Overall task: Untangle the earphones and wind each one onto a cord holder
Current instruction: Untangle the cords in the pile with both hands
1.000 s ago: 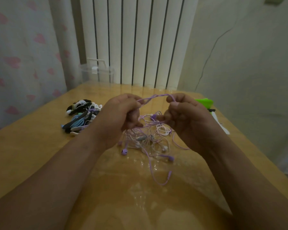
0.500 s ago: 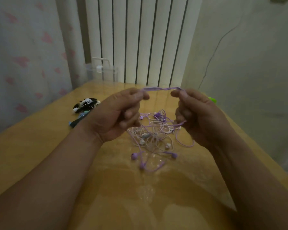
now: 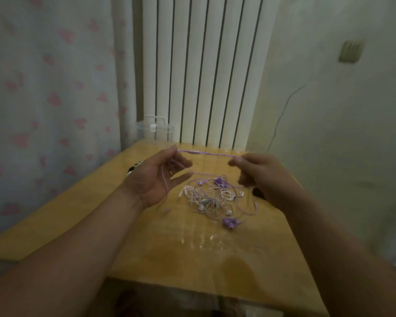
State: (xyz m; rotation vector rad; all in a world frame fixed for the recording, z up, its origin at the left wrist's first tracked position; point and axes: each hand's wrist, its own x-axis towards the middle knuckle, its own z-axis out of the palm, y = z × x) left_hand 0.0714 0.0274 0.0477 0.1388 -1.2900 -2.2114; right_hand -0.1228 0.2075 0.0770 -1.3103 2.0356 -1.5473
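1. We see the person's left hand point(image 3: 153, 181) and right hand point(image 3: 263, 177) raised above a glossy yellow wooden table point(image 3: 146, 248). They are now well apart, where a second ago they were bunched close together over the heap
2. Between them a thin purple earphone cord point(image 3: 206, 153) is drawn taut, a longer stretch than half a second ago
3. The left thumb and forefinger pinch one end. The other left fingers point(image 3: 183, 176) are loosely spread, and slack cord hangs down across the palm. The right thumb and forefinger pinch the other end, with the rest of that hand curled
4. The stretched cord's long axis runs left to right, almost level, dipping slightly toward the right hand
5. Below it, a tangled heap of purple and white earphones point(image 3: 213, 197) lies on the table, and a strand leads from it up toward the left hand
6. We judge that one earphone is coming free of the knot but is not yet clear of it, and winding has not begun
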